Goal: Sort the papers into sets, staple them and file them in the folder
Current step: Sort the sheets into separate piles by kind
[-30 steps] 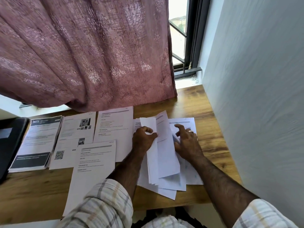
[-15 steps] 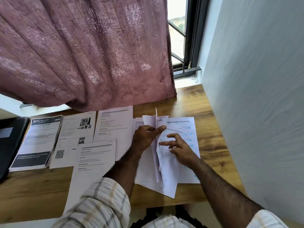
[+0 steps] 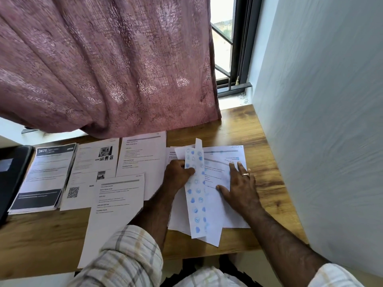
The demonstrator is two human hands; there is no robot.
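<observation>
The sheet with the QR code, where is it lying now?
In the head view the sheet with the QR code lies flat on the left half of the wooden desk, between the dark-headed stack and the white text sheets.

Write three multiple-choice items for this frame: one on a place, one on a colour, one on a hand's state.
1. Where is the QR-code sheet?
A. left of both hands
B. under the right hand
C. on the window sill

2. What colour are the marks on the upturned white sheet?
A. red
B. blue
C. green

3. How does the ringed right hand lie?
A. as a fist
B. pinching a sheet
C. flat on the white printed page

Key: 1 A, it lies toward the desk's left. 2 B, blue rows show. 3 C, fingers are spread flat.
</observation>
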